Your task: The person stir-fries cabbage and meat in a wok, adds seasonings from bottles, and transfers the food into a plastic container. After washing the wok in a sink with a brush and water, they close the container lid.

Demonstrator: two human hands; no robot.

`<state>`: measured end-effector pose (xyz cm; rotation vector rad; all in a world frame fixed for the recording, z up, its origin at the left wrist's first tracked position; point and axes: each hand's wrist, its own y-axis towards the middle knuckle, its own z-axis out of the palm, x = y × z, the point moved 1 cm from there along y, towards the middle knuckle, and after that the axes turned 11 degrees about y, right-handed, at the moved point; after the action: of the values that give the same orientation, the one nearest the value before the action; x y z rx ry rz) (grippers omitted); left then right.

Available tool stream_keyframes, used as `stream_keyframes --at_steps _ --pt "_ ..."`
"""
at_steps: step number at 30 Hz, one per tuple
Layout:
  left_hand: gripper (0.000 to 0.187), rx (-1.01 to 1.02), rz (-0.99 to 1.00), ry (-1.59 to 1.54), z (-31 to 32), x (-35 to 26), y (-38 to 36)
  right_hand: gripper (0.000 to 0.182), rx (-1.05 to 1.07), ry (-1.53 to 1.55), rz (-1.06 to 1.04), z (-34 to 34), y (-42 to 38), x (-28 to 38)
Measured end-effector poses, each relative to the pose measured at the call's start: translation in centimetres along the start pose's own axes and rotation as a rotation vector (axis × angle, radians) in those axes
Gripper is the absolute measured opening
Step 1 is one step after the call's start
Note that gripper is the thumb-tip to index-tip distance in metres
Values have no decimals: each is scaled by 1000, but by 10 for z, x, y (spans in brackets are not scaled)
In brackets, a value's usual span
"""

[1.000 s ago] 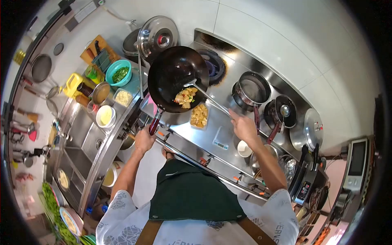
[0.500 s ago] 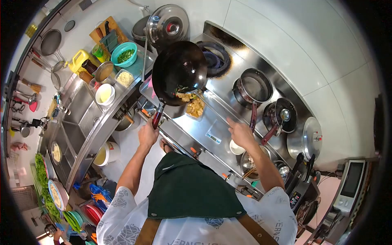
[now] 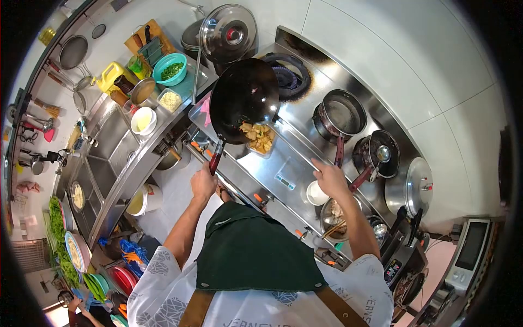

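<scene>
My left hand [image 3: 204,182] is closed around the dark red handle of a black wok [image 3: 245,92]. The wok is tilted, its lower rim over a clear plastic container [image 3: 265,153]. Browned food chunks [image 3: 259,137] with bits of green and red lie at the wok's rim and in the container. My right hand [image 3: 331,179] is closed with the index finger stretched forward, along what looks like a thin, long-handled metal spatula [image 3: 297,143] reaching to the wok's rim. Its head is hard to make out. A white bowl [image 3: 316,194] sits just beside this hand.
A lit burner [image 3: 285,77] is behind the wok. Two saucepans [image 3: 342,111] [image 3: 376,154] stand on the stove at right. A digital scale [image 3: 285,181] lies on the steel counter. At left are a teal bowl of chopped greens [image 3: 170,70] and a sink [image 3: 117,131]. Another person's arms [image 3: 81,310] show bottom left.
More of the food chunks now sit in the container beneath the wok's rim. The spatula's far end has moved away from the food, and my right hand has shifted slightly right.
</scene>
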<state>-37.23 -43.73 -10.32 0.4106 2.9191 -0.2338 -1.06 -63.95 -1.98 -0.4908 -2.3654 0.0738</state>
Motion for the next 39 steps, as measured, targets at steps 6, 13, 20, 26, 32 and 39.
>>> stream_keyframes --at_steps 6,13,20,26,32,39 --pt "27 -37 38 43 1 2 1 42 -12 -63 -235 -12 58 -18" --pt "29 -38 23 55 -5 -1 -5 42 80 -231 -200 -36 58 -34" --pt "27 -52 13 56 1 -2 -9 42 51 -255 -163 -30 36 -46" --pt "25 -41 -4 78 7 -4 -8 43 33 -255 -163 -29 29 -55" --pt "25 -60 -3 86 10 -2 -8 43 42 -265 -136 -33 24 -59" --pt "23 -98 -15 97 -1 0 -8 42 29 -243 -143 -43 21 -48"
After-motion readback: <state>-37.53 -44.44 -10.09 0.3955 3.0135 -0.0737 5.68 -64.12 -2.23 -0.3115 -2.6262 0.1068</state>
